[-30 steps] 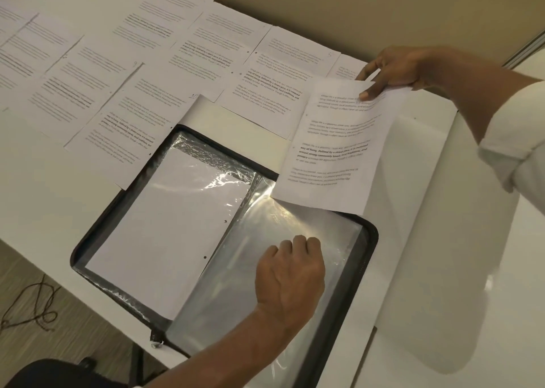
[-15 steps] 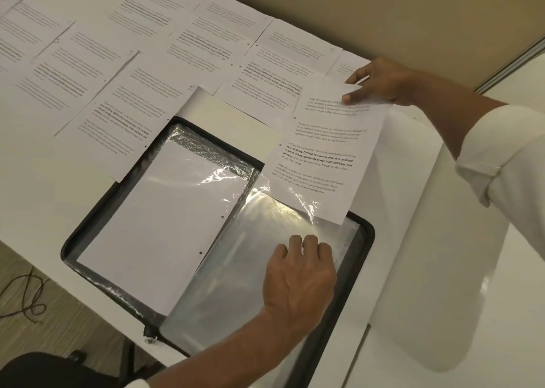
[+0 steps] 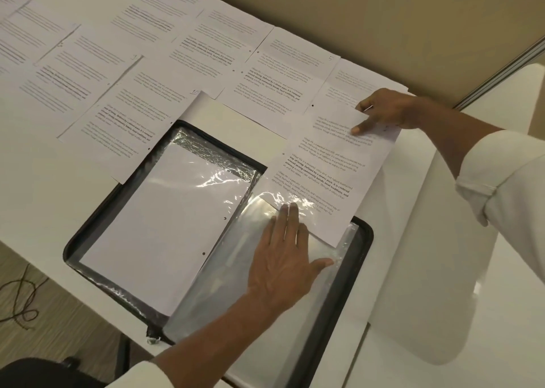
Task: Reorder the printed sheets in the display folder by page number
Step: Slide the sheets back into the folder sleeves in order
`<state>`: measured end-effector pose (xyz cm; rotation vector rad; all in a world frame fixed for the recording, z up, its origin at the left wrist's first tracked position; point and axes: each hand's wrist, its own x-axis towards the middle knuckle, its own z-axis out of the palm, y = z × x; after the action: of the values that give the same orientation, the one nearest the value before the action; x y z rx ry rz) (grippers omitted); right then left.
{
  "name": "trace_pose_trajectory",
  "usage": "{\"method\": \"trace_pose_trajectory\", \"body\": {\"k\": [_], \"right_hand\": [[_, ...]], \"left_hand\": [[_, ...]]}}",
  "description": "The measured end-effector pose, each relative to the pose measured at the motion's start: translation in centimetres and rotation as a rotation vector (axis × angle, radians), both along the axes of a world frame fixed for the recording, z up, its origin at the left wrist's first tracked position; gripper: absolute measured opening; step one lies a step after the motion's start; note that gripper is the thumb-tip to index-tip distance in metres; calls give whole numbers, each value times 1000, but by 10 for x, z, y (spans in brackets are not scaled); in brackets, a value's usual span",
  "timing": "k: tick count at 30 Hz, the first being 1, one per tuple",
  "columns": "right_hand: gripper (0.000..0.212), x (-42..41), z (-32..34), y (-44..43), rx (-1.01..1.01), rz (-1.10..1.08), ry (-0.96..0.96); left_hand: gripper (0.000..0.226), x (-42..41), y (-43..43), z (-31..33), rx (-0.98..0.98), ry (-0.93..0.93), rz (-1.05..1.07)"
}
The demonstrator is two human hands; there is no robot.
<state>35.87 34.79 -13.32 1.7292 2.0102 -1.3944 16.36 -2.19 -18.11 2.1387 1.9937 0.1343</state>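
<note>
A black zip-edged display folder (image 3: 363, 241) lies open on a white counter (image 3: 44, 199), seen from above. One white printed sheet (image 3: 330, 175) of black text is going slantwise into the folder's right-hand clear plastic sleeve (image 3: 215, 299). Its lower edge is already under the shiny film, while most of the page lies outside, over the folder's far rim.

The right hand (image 3: 386, 113) pinches the sheet's top edge, with the forefinger lying on the paper. The left hand (image 3: 286, 258) lies flat and open on the sleeve with the thumb spread. Its fingertips sit at the sleeve's mouth, beside the entering sheet. The folder's left-hand sleeve holds a page with its blank side up. Many more printed sheets (image 3: 147, 116) lie in overlapping rows across the counter beyond.

The sheet is probably light and limp and likely to buckle or catch if pushed. The film looks slick and crinkly and may cling shut. Holding the sheet at its top edge and feeding it straight, while the other hand keeps the mouth open, seems the safest hold.

Half a second earlier only the sheet's lower corner reached the sleeve. It now sits deeper and lower. The left hand's fingers, bunched before, are stretched flat.
</note>
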Motion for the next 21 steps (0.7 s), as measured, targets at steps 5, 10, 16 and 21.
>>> {"method": "trace_pose_trajectory", "body": {"k": [5,10,16,21], "right_hand": [[34,-8,-9,-10,-45,87,21],[39,-17,-22,-21,-104,138,44],[34,-29,-21,-37,-168,181,48],[34,-37,-20,-52,-158,209,65]], "left_hand": [[113,-17,-9,-17,-37,-27,-49],[116,-22,-26,-20,-29,-5,-80],[117,-22,-43,-24,-17,-7,-53],[116,-23,-49,-18,-17,0,-74]]}}
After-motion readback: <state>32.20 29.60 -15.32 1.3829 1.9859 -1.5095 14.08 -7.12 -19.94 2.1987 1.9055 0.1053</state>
